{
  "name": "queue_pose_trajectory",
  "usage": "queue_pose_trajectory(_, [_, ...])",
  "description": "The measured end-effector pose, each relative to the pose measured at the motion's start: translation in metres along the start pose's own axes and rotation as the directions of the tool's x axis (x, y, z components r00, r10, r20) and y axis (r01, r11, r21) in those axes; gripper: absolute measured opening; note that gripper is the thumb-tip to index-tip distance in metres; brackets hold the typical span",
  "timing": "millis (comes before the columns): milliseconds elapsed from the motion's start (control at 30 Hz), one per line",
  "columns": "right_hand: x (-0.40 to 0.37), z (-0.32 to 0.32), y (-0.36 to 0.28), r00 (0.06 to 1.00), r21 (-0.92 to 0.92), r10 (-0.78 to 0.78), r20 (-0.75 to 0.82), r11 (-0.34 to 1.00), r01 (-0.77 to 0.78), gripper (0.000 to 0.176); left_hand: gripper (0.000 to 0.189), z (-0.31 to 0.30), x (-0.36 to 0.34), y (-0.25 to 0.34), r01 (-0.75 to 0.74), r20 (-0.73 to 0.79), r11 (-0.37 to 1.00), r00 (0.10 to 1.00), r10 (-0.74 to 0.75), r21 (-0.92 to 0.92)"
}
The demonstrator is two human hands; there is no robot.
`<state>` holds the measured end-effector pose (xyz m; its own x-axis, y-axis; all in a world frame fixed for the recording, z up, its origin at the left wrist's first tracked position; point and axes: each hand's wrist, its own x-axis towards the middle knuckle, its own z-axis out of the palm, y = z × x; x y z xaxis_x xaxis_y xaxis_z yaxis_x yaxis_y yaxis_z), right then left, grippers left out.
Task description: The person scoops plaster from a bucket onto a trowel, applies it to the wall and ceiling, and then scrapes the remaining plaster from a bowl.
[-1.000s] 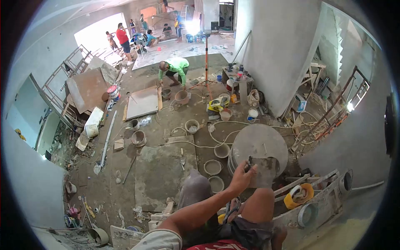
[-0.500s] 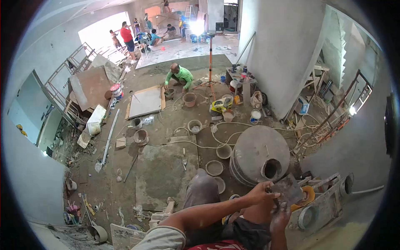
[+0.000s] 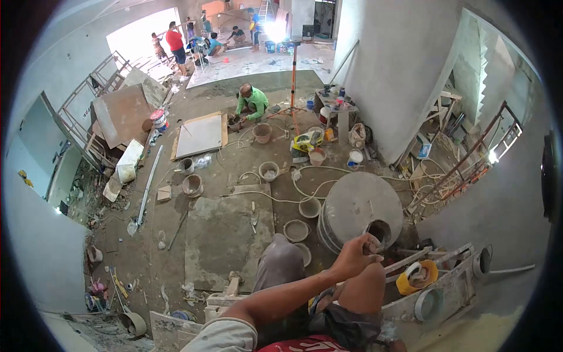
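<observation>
My left hand [image 3: 358, 256] reaches over my bent knee to the near side of a small dark container [image 3: 379, 230] on the round grey drum lid [image 3: 358, 202]. Its fingers are curled together around something greyish that I cannot make out. A blurred bit of skin at the bottom edge, right of my shorts, may be my right hand [image 3: 394, 345]; its fingers are hidden. To the right, a yellow container [image 3: 417, 278] with a pale round item inside rests on a wooden frame [image 3: 451, 293].
A person in green [image 3: 252, 102] squats beyond a white panel [image 3: 199, 136]. Buckets [image 3: 192, 185] and hoses lie across the floor. A trowel [image 3: 254, 222] is on the grey slab [image 3: 229, 246]. An orange tripod [image 3: 294, 82] stands farther back, before several people.
My left hand has moved up and left to the dark container. The flat grey plate that was between both hands no longer shows, and my right hand has dropped towards the bottom edge.
</observation>
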<state>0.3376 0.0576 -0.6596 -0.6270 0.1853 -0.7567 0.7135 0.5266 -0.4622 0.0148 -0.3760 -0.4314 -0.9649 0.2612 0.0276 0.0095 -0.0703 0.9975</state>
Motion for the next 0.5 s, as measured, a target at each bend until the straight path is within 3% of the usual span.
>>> queue_pose_trajectory(200, [-0.012,0.013,0.030,0.974,-0.311,0.223,-0.033,0.924,-0.222,0.044,0.024,-0.001,0.009,-0.014,-0.038,-0.004,0.997,0.999,0.038,-0.068])
queue_pose_trajectory(233, [-0.011,0.011,0.039,0.969,-0.405,0.243,-0.050,0.882,-0.242,0.044,0.023,0.003,0.011,-0.021,-0.063,-0.016,0.997,0.998,0.062,-0.043])
queue_pose_trajectory(300, [0.003,0.000,0.066,0.968,-0.715,0.251,-0.002,0.677,-0.177,0.043,0.020,0.006,0.011,-0.009,-0.049,-0.047,0.992,0.997,0.055,0.117])
queue_pose_trajectory(333, [-0.001,-0.004,0.052,0.962,-0.748,0.274,-0.012,0.636,-0.191,0.043,0.019,0.007,0.011,-0.004,-0.033,-0.040,0.990,0.998,0.039,0.139])
queue_pose_trajectory(367, [-0.012,-0.006,0.041,0.911,-0.369,0.336,-0.241,0.836,-0.406,0.045,0.017,0.009,0.012,-0.002,-0.024,-0.031,0.987,0.999,0.029,0.162])
queue_pose_trajectory(400, [-0.046,-0.011,-0.037,0.884,-0.183,0.311,-0.348,0.903,-0.389,0.049,0.015,0.012,0.012,-0.011,-0.083,-0.031,0.992,0.996,0.087,0.099])
queue_pose_trajectory(433, [-0.015,-0.012,0.013,0.823,0.109,0.343,-0.453,0.938,-0.330,0.052,0.013,0.014,0.013,-0.019,-0.141,-0.041,0.989,0.989,0.143,0.036])
queue_pose_trajectory(467, [-0.015,-0.018,0.017,0.798,0.204,0.381,-0.467,0.925,-0.322,0.062,0.013,0.016,0.011,-0.021,-0.130,0.004,0.991,0.992,0.129,0.026])
queue_pose_trajectory(500, [-0.035,-0.027,-0.038,0.749,0.220,0.469,-0.468,0.883,-0.415,0.062,0.012,0.015,0.009,-0.022,-0.043,-0.004,0.998,0.999,0.043,-0.040])
